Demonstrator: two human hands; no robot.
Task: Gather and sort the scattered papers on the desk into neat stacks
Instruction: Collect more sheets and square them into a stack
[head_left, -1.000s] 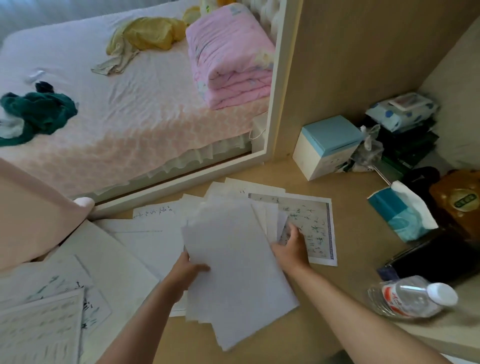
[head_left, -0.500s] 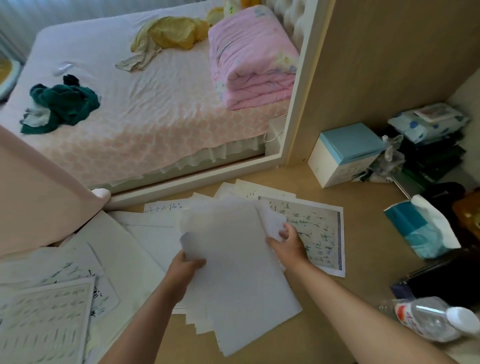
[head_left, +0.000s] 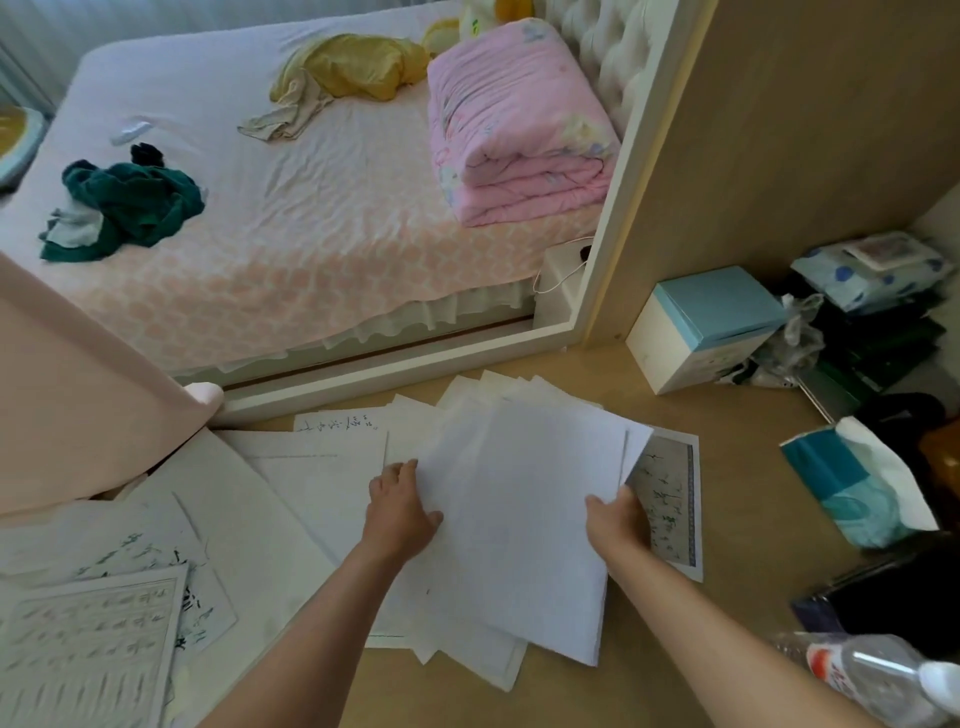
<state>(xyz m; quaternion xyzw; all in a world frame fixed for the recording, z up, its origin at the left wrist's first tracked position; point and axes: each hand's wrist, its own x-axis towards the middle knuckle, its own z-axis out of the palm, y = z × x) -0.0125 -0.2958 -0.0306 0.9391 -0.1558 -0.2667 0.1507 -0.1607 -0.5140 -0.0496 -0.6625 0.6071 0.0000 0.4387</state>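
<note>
White paper stack (head_left: 519, 519), left grip (head_left: 400, 512) and right grip (head_left: 618, 519) holding its edges, calligraphy sheet (head_left: 672, 499) (illegible)

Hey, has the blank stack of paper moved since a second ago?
Yes. The blank stack has swung rightward and now covers most of the blue-bordered printed sheet lying on the desk.
</note>
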